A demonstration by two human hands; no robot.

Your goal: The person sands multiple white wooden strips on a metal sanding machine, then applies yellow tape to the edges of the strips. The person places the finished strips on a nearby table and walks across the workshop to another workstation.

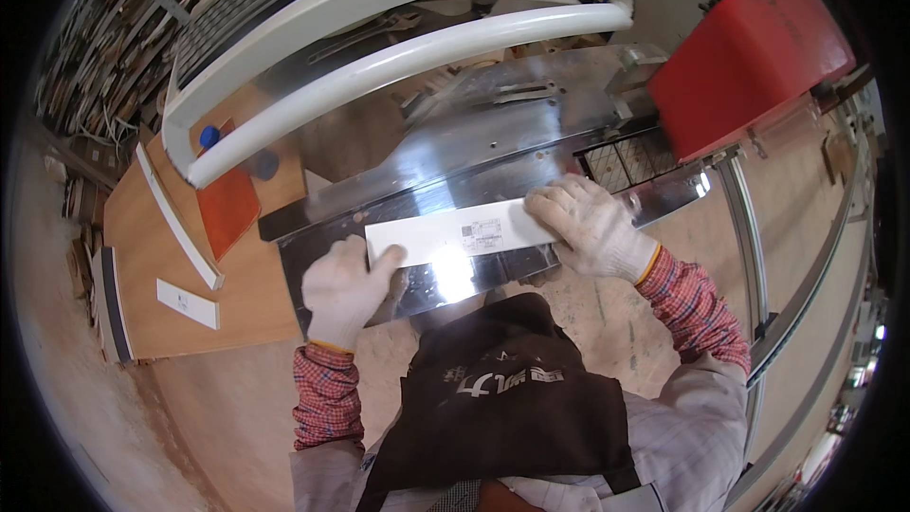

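A white rectangular board with a printed label near its right half lies over a shiny metal machine table. My left hand, in a white knitted glove, grips its left end, with the thumb on top and the fingers partly hidden behind the edge. At the other end my right hand, gloved the same way, is closed round the board's right end. Bright light reflects off the metal just below the board.
Beyond the table runs a white curved tube rail. A red machine housing stands at the right. On the left, a wooden worktop carries a curved white strip, a small labelled white piece and an orange sheet.
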